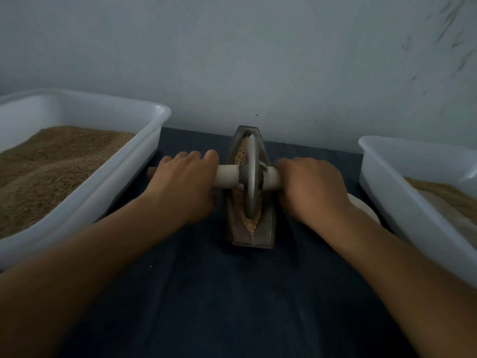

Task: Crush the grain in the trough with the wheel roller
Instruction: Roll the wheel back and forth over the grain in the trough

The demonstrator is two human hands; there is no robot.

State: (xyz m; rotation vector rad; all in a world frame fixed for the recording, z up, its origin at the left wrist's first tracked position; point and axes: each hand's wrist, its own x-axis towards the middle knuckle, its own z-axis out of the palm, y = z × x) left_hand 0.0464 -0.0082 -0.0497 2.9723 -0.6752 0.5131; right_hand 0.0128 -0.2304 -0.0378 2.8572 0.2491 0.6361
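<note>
Head view: wheel roller standing in the trough, mid-length. Left hand and right hand curled tight around the axle either side. Grain partly broken, coarse bits left; crushing likely midway.

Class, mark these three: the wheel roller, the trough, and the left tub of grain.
wheel roller (249, 177), head view, on the disc's face.
trough (267, 228), head view, on its near right wall.
left tub (144, 156), head view, on its right wall.
</note>
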